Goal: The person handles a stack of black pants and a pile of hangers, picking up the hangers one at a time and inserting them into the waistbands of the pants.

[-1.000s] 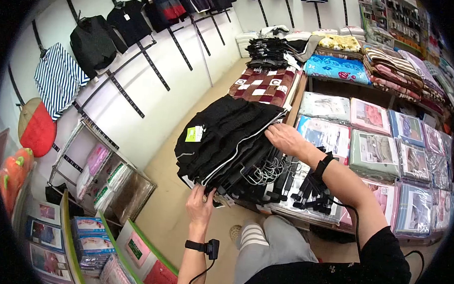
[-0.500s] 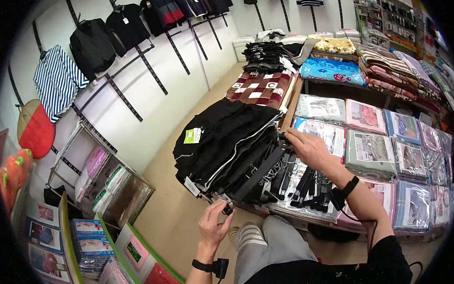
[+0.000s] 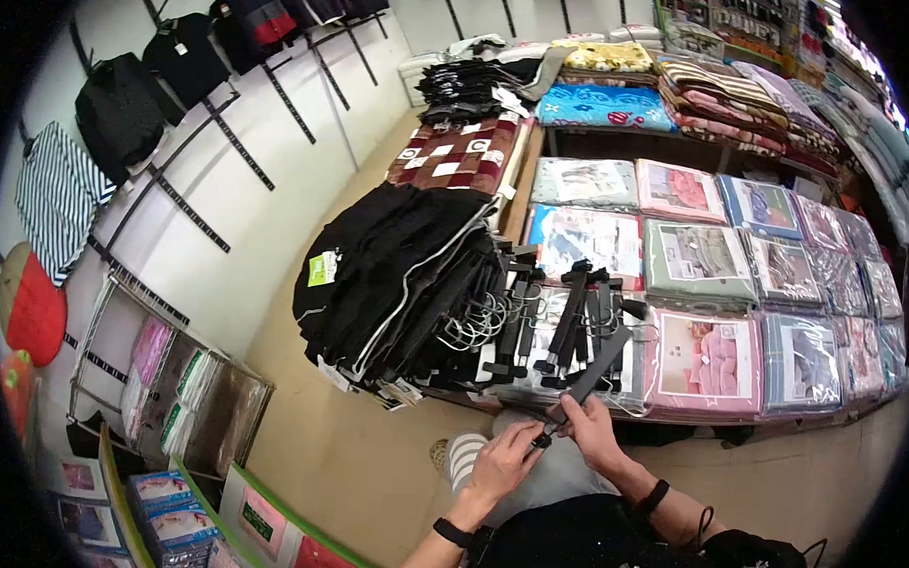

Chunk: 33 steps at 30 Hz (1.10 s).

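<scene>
A black clip hanger (image 3: 597,367) is held in front of my lap, slanting up to the right. My left hand (image 3: 503,461) pinches its lower end, by a black clip. Closed around its middle part is my right hand (image 3: 588,429). Black garments (image 3: 394,282) lie stacked at the left of the display, with a green and white label and metal hooks along their right side. More black hangers (image 3: 578,323) lie in a loose group on the packaged goods, just beyond my hands.
Packaged bedding (image 3: 707,358) covers the display at the right. Folded blankets (image 3: 606,107) and a checked brown blanket (image 3: 459,154) lie behind. Clothes (image 3: 125,112) hang on the left wall. A wire rack (image 3: 112,342) and low shelves of packages (image 3: 172,489) stand at lower left.
Both hands have moved off the garment stack and come together in front of my lap, with the hanger between them. The view has shifted to the right.
</scene>
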### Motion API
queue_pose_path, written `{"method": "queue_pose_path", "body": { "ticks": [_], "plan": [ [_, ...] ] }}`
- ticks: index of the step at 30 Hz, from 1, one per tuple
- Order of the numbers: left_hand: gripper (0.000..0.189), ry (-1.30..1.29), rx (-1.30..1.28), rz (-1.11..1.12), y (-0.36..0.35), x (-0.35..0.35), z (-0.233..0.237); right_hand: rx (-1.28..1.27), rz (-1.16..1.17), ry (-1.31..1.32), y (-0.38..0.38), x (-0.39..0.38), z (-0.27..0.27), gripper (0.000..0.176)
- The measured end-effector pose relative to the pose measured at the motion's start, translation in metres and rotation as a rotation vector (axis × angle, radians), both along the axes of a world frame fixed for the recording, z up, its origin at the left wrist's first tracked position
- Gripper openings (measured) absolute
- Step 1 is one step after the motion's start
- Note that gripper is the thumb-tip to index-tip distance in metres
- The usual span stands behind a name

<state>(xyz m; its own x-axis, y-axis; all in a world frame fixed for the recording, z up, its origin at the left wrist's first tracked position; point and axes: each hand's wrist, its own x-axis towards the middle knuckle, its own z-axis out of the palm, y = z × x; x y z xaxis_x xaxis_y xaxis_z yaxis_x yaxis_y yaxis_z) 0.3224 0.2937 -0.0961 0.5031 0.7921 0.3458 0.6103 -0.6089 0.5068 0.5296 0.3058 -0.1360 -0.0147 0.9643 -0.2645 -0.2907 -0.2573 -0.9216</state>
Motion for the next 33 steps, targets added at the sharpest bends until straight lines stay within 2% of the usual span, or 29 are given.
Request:
{"method": "queue_pose_path", "body": {
  "ticks": [2,3,6,8,10,12,14,15,17,19,22,23,24,27,29,33],
  "plan": [
    [0.051,0.054,-0.116,-0.020,0.005,0.001,0.001,0.036,0.010,-0.078,0.006,0.004,-0.018,0.029],
    [0.054,0.087,-0.036,-0.027,0.008,-0.004,-0.003,0.031,0.054,-0.116,0.007,0.007,-0.012,0.029],
    [0.054,-0.047,0.042,0.150,0.014,-0.034,-0.006,0.032,0.133,-0.211,0.023,0.017,-0.010,0.030],
    [0.048,-0.080,0.117,0.389,0.018,-0.057,0.013,0.005,0.149,-0.304,0.038,0.026,-0.008,0.033],
    [0.044,-0.019,0.342,0.515,0.032,-0.089,0.022,0.015,0.134,-0.379,0.064,0.031,0.010,0.034],
    [0.049,0.042,0.477,0.669,0.043,-0.100,0.055,-0.025,0.127,-0.257,0.103,0.038,-0.018,0.030],
    [0.053,0.040,0.316,0.684,0.057,-0.120,0.064,-0.057,0.116,-0.241,0.144,0.037,-0.046,0.032],
    [0.054,0.040,0.236,0.689,0.060,-0.126,0.065,-0.100,0.088,-0.267,0.156,0.033,-0.038,0.033],
    [0.051,0.083,0.252,0.654,0.067,-0.131,0.062,-0.161,0.021,-0.298,0.170,0.028,-0.035,0.034],
    [0.048,0.095,0.277,0.631,0.073,-0.135,0.055,-0.204,-0.045,-0.306,0.191,0.022,-0.059,0.036],
    [0.044,0.111,0.341,0.607,0.079,-0.143,0.050,-0.013,-0.162,-0.662,0.201,0.022,-0.131,0.046],
    [0.043,0.144,0.369,0.595,0.082,-0.141,0.053,0.008,-0.168,-0.762,0.196,0.023,-0.133,0.046],
    [0.043,0.179,0.394,0.584,0.083,-0.141,0.056,0.012,-0.130,-0.870,0.186,0.024,-0.114,0.046],
    [0.048,0.161,0.363,0.560,0.088,-0.148,0.049,0.083,-0.135,-0.941,0.174,0.023,-0.089,0.046],
    [0.057,0.139,0.315,0.586,0.089,-0.153,0.043,0.101,-0.090,-0.916,0.166,0.020,-0.068,0.044],
    [0.061,0.270,0.346,0.547,0.087,-0.151,0.054,0.232,-0.053,-0.828,0.167,0.011,-0.027,0.035]
  ]
}}
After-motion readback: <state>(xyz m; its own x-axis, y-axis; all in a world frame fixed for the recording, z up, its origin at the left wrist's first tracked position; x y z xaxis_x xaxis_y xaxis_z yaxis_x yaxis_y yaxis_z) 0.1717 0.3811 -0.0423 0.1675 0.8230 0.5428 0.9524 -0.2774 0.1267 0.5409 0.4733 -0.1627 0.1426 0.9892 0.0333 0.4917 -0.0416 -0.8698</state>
